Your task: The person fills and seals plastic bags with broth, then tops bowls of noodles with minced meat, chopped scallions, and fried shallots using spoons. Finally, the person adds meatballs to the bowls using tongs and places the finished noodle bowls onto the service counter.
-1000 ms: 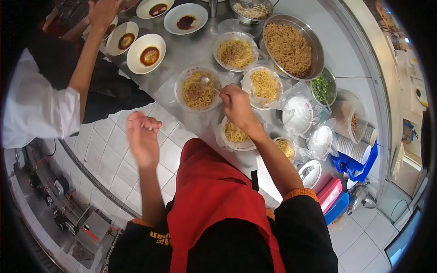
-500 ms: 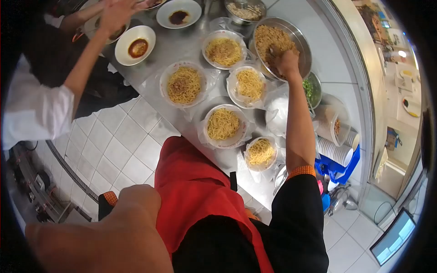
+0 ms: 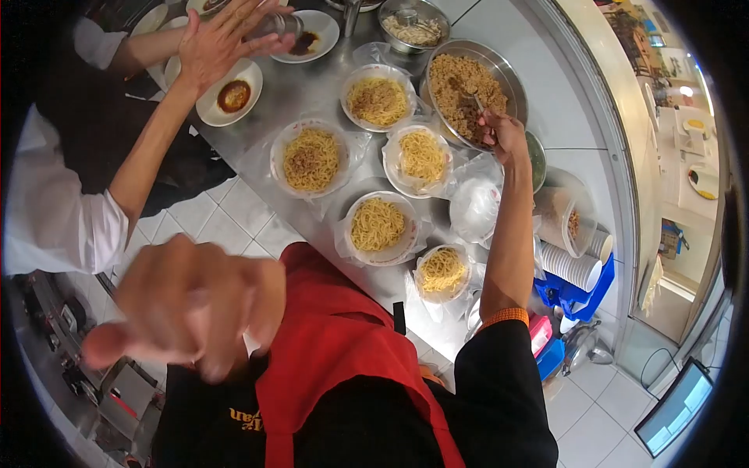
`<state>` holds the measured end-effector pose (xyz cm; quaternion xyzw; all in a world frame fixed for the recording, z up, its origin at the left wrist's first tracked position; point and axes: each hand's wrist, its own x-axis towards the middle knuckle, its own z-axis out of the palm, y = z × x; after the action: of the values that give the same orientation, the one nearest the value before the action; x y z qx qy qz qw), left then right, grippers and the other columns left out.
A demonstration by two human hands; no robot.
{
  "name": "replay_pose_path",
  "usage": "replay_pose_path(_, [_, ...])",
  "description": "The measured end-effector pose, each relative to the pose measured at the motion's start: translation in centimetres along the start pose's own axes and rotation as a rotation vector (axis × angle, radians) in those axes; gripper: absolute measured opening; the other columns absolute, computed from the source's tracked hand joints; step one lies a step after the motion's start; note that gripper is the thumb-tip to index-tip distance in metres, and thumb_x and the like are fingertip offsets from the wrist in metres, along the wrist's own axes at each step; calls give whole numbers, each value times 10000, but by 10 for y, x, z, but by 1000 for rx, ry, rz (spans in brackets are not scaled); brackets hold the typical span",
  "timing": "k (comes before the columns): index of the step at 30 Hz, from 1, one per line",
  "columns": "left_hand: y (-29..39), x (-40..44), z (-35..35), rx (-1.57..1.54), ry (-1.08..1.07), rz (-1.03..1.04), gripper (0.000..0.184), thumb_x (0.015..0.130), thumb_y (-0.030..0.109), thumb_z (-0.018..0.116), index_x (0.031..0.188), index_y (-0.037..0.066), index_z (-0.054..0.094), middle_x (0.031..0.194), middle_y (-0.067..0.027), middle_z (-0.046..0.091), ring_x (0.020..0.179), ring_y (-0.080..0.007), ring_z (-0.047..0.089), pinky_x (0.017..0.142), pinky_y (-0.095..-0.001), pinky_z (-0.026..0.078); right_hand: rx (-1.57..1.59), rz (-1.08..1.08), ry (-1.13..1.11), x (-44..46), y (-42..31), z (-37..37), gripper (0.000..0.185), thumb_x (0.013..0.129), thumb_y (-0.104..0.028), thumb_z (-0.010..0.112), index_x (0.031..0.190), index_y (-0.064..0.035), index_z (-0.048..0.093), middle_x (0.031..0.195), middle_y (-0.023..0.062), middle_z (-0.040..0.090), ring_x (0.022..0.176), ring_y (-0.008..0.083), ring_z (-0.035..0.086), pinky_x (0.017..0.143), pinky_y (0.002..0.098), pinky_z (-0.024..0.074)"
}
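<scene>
My right hand (image 3: pixel 503 136) grips the handle of a spoon (image 3: pixel 477 101) that reaches into a large steel bowl (image 3: pixel 521 90) of brown minced topping (image 3: pixel 460 78). My left hand (image 3: pixel 195 300) is raised close to the camera, blurred, with loosely bent fingers apart and nothing visible in it. Plastic-lined bowls of noodles stand on the steel table: a bowl with topping (image 3: pixel 310 158) at the left, another topped bowl (image 3: pixel 378 101) behind, and plain noodles (image 3: pixel 422 154) beside it. Nearer me are more noodles (image 3: pixel 378 224) and a smaller bowl of noodles (image 3: pixel 442 270).
At left, a co-worker's hand (image 3: pixel 207 54) is above plates with dark sauce (image 3: pixel 234 97). A steel bowl of pale shreds (image 3: pixel 413 31) stands at the back. On the right are a clear plastic tub (image 3: pixel 573 207), stacked white cups (image 3: pixel 573 265) and a blue basket (image 3: pixel 593 300).
My left hand has swung up into view before the apron. My right hand has shifted to the bowl's near edge, and the spoon now shows. The co-worker's hands have moved right over the plates.
</scene>
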<state>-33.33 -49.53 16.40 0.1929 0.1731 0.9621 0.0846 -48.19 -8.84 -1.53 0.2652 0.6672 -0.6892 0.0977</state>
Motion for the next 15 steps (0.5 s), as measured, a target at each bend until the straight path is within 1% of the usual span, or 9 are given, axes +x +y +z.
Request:
replay_pose_path(2, [-13, -26, -40, 130, -21, -94, 434, 827, 554, 563, 673, 152, 506, 695, -24, 565, 585, -137, 509, 631, -294, 427, 76, -43, -52, -11, -2, -1, 104, 857, -2, 522, 926, 51, 579, 704, 57, 553, 552, 93, 435, 428, 208, 308])
replay_pose_path(3, [-14, -40, -62, 196, -72, -195, 403, 861, 509, 516, 774, 119, 562, 727, -3, 550, 670, -174, 564, 708, -405, 431, 83, -42, -53, -18, -5, 1, 104, 857, -2, 522, 926, 51, 579, 704, 57, 553, 552, 93, 435, 428, 208, 308])
replay_pose_path(5, [-15, -75, -93, 424, 57, -517, 367, 857, 449, 553, 817, 85, 573, 751, -16, 564, 723, -175, 566, 706, -361, 449, 50, -112, -48, -37, -13, 12, 93, 861, -13, 532, 912, 39, 589, 712, 50, 563, 537, 83, 435, 424, 203, 299])
replay_pose_path(7, [-17, -112, -123, 923, 149, -1007, 348, 838, 395, 608, 862, 49, 580, 791, -28, 590, 739, -180, 572, 703, -324, 462, 44, -115, -81, -57, -18, 26, 96, 859, -19, 539, 914, 38, 594, 714, 47, 570, 529, 78, 435, 425, 200, 297])
replay_pose_path(8, [-24, -126, -132, 1078, 159, -1125, 354, 816, 357, 655, 936, 29, 593, 863, -59, 616, 792, -178, 582, 732, -300, 467, 29, -123, -110, -67, -16, 34, 101, 857, -25, 547, 915, 37, 600, 716, 43, 578, 521, 73, 435, 426, 197, 295])
replay_pose_path(10, [-35, -163, -158, 1318, 112, -1226, 359, 811, 328, 675, 1003, 34, 602, 991, -94, 603, 923, -198, 581, 798, -312, 479, 39, -122, -157, -83, -4, 53, 116, 838, -10, 549, 928, 19, 615, 722, 42, 592, 516, 69, 437, 430, 191, 290])
replay_pose_path(12, [-41, -189, -172, 1336, 139, -1307, 380, 797, 325, 691, 1025, 34, 601, 1025, -100, 597, 936, -201, 580, 796, -311, 482, -72, -165, -287, -102, 10, 78, 174, 799, 49, 540, 936, -10, 630, 725, 37, 600, 550, 62, 470, 450, 190, 315])
replay_pose_path(14, [-45, -205, -186, 1342, 152, -1386, 404, 784, 323, 707, 1046, 34, 601, 1059, -105, 591, 949, -204, 579, 794, -310, 485, -229, -231, -263, -119, 32, 114, 223, 768, 103, 512, 905, -20, 638, 744, 32, 607, 611, 72, 520, 499, 208, 384])
replay_pose_path(15, [-43, -213, -194, 1334, 181, -1395, 415, 768, 310, 724, 1051, 33, 602, 1080, -111, 582, 937, -207, 586, 794, -313, 489, -208, -353, -289, -114, 62, 127, 205, 763, 116, 510, 880, 1, 633, 759, 25, 607, 674, 85, 550, 580, 234, 442])
